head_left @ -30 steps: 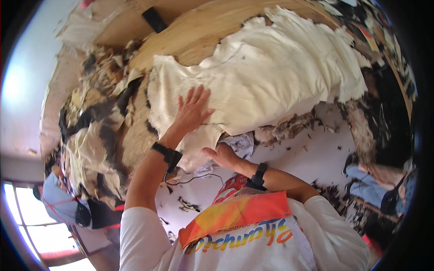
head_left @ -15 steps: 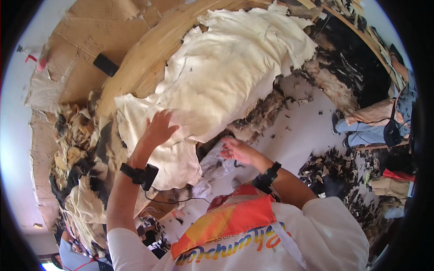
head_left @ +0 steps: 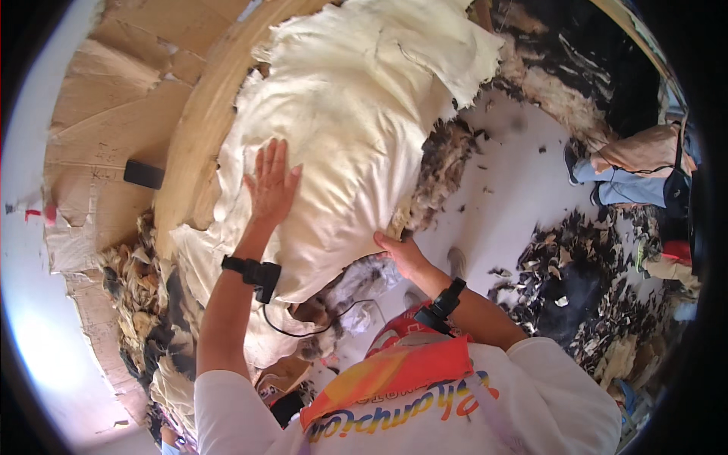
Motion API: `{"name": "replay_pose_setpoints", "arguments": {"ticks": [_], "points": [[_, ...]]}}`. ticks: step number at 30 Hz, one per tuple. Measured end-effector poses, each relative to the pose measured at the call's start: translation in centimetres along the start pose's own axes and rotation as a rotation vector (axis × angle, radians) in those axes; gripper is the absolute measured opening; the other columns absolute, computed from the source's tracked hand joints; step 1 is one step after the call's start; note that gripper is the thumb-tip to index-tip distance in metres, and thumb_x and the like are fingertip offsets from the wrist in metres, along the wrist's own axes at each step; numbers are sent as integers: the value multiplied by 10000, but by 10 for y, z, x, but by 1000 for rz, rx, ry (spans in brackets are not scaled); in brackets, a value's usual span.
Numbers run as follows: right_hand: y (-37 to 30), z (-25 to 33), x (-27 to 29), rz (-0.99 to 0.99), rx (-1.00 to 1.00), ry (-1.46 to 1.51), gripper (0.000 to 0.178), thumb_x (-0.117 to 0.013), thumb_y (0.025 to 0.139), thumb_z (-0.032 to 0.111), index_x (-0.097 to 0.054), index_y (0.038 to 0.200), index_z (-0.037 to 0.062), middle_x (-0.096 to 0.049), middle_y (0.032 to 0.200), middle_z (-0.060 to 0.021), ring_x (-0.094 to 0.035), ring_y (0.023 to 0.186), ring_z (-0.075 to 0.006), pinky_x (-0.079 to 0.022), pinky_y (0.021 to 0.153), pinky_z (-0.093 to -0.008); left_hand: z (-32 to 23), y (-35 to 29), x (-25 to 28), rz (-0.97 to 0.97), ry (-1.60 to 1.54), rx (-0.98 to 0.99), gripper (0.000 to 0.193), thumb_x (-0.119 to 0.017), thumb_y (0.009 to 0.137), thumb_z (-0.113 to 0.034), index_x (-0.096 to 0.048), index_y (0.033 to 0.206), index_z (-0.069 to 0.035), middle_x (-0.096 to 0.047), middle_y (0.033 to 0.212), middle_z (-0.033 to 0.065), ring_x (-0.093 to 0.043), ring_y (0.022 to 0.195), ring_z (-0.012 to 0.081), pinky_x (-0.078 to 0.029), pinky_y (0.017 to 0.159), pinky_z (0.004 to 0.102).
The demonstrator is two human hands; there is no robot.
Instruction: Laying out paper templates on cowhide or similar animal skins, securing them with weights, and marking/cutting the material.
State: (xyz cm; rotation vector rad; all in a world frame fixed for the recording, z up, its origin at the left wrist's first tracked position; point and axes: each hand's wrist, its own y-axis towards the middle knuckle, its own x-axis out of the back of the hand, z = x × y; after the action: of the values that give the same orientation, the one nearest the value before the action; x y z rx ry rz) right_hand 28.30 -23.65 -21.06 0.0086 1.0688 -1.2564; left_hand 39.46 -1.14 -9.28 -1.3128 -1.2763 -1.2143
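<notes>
A large cream-coloured hide [head_left: 341, 136] with ragged edges lies draped over a rounded wooden beam [head_left: 199, 136]. My left hand [head_left: 273, 186] rests flat on the hide with its fingers stretched out. At the hide's near right edge is my right hand [head_left: 403, 256], its thumb on top and the other fingers hidden beneath, seemingly pinching the edge. Creases run across the hide between the two hands. Dark, shaggy hair shows under the hide's right side. Each wrist carries a black strapped device, and a cable hangs from the left one.
Scraps of hide and fur [head_left: 144, 303] are heaped at the left. Brown cardboard [head_left: 114, 98] covers the far left, with a black phone [head_left: 144, 174] on it. Dark fur clippings [head_left: 569, 273] litter the pale floor at the right. Another person's legs [head_left: 629, 182] show at the far right.
My left hand has moved farther up the hide and flattened onto it. My right hand, earlier apart from the hide, now meets its edge. The view has shifted.
</notes>
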Motion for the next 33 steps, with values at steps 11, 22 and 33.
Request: {"name": "replay_pose_setpoints", "arguments": {"ticks": [11,22,33], "points": [[35,25,79,30,-226,-362,164,-540,840,201,-552,910,53,-545,749,-12,-501,616,-91,-487,615,-242,-9,8,26,169,147,63,536,-482,855,-341,-335,1314,-106,-281,1374,134,-215,1286,325,-155,984,593],[98,81,113,207,213,-1085,528,-636,728,271,-462,1142,-6,-604,872,-139,-611,777,-239,-473,695,-361,-127,86,-4,-9,-28,-97,631,-398,857,-462,-201,1380,-170,-151,1439,86,-134,1305,369,-102,949,669],[-5,326,-16,225,639,-1500,387,-602,777,233,-506,1123,90,-518,846,-94,-540,739,-215,-444,681,-330,-124,74,5,28,-52,34,676,-431,836,-492,-202,1376,-156,-135,1440,94,-81,1323,341,-83,991,624]]}}
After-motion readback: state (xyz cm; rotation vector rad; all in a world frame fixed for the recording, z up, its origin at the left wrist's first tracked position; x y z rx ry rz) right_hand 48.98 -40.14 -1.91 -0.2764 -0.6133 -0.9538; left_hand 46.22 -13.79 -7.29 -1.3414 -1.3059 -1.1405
